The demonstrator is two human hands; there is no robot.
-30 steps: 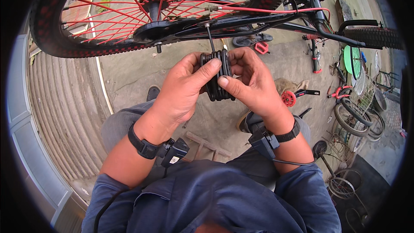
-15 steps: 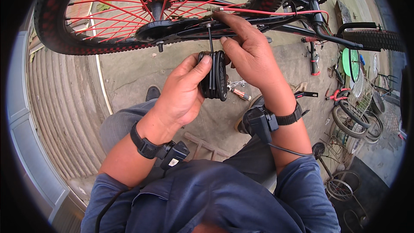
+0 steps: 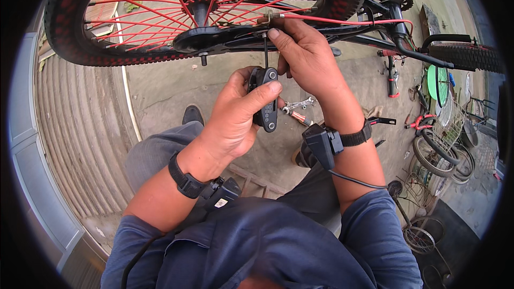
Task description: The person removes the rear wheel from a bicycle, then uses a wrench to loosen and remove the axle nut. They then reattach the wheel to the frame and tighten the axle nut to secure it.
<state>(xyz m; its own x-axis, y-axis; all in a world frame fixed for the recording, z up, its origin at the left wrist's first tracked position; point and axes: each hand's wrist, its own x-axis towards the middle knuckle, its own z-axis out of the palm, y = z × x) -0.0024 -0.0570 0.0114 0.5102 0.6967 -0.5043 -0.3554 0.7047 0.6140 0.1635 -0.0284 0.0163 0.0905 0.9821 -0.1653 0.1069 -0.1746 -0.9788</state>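
A black folding multi-tool [image 3: 266,109] is wrapped in my left hand [image 3: 227,112], thumb across its side. Its extended hex key [image 3: 266,53] points up to a small bolt [image 3: 264,36] under the black arm [image 3: 230,37] beside the rear hub. My right hand [image 3: 310,56] is closed around the metal end fitting [image 3: 270,17] of a red brake cable [image 3: 342,20]; its index finger reaches behind and its thumb presses near the bolt. The bicycle's rear wheel [image 3: 206,58] has red spokes and a black tyre. The hex key's exact seating in the bolt is too small to make out.
Wrenches [image 3: 300,103] and a screwdriver with a striped handle [image 3: 301,118] lie on the ground below my hands. At right are loose bicycle wheels [image 3: 436,152], a wire basket [image 3: 452,118] and a green disc [image 3: 432,80]. Corrugated sheeting [image 3: 80,139] covers the left side.
My left hand has turned the multi-tool, and its thumb now lies across the tool. My right thumb has moved up and left, closer to the bolt. The bicycle appears slightly shifted right.
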